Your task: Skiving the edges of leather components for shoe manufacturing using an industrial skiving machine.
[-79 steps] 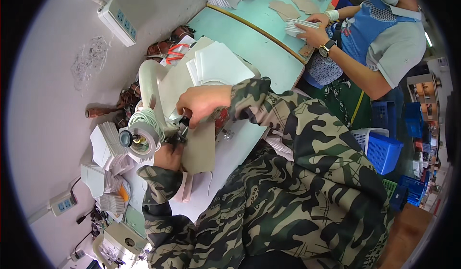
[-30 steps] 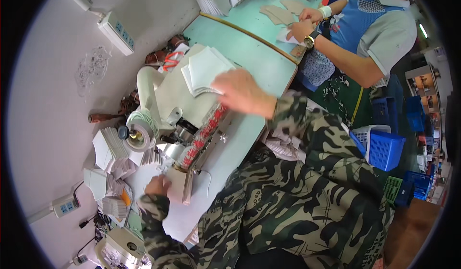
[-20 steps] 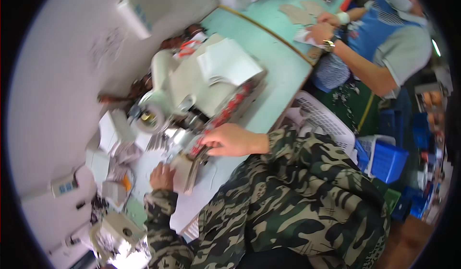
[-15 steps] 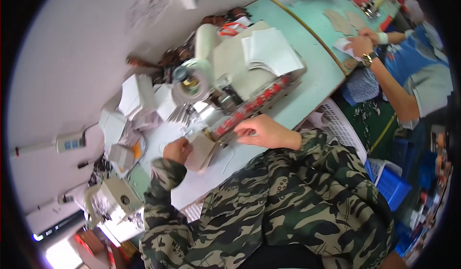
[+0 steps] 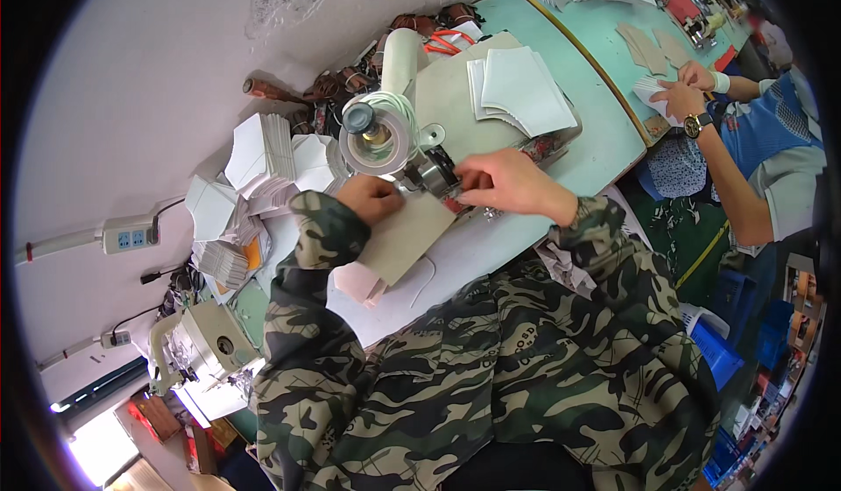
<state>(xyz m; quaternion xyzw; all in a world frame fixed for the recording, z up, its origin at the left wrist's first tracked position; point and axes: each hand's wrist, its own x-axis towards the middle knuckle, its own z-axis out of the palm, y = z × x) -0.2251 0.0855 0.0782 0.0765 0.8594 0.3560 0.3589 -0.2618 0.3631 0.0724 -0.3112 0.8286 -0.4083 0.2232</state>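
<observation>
Left hand curled, pressing the top edge of a beige cut piece | right hand pinching the piece's far corner beside the sewing machine head | piece lies flat on the pale green table, between both hands | camouflage forearms angled inward | white stacks against the wall.

A: Right hand covers the needle area of the sewing machine; can't tell what the fingers pinch.
B: And the left hand hides the tan piece's top edge.
</observation>
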